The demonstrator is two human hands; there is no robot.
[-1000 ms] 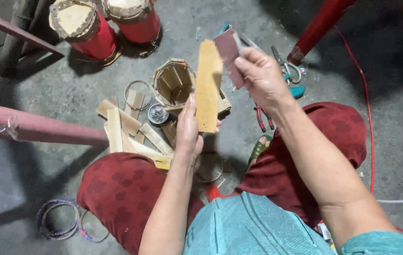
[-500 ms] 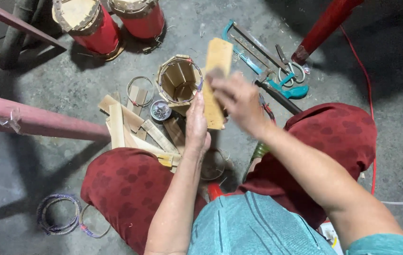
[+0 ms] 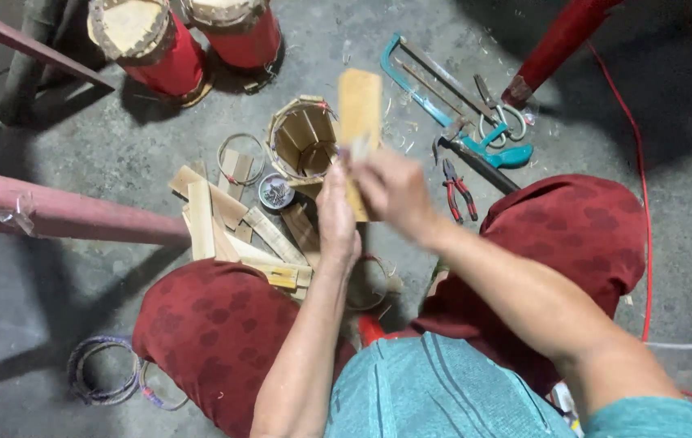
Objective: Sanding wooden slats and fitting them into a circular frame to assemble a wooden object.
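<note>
Closest to the camera are the person's teal shirt (image 3: 443, 389) and two knees in dark red trousers (image 3: 208, 332), one on each side. The person sits low on the grey floor (image 3: 78, 162).

Just past the knees, the two hands meet in the middle. The left hand (image 3: 336, 215) is closed around the bottom part of a flat wooden slat (image 3: 360, 101). The slat stands up, and its top pokes out above both hands. The right hand (image 3: 395, 191) is right next to the left hand and presses on the front of the slat, low down. It looks blurry, so I cannot tell if it grips the slat or holds something small against it.

On the floor beside the left knee lies a pile of short wood strips (image 3: 224, 223). A small round tin of nails (image 3: 275, 192) sits next to the pile. A wire ring (image 3: 240, 158) lies a bit further out.

Behind the slat stands a little barrel made of wood strips (image 3: 301, 142), open at the top.

To the right of the hands lie red pliers (image 3: 459, 188). Further off are a teal hacksaw (image 3: 443, 105) and scissors (image 3: 504, 122).

At the far edge of the floor stand two red drums (image 3: 184, 40). A pink pipe (image 3: 62, 212) runs in from the left edge.
</note>
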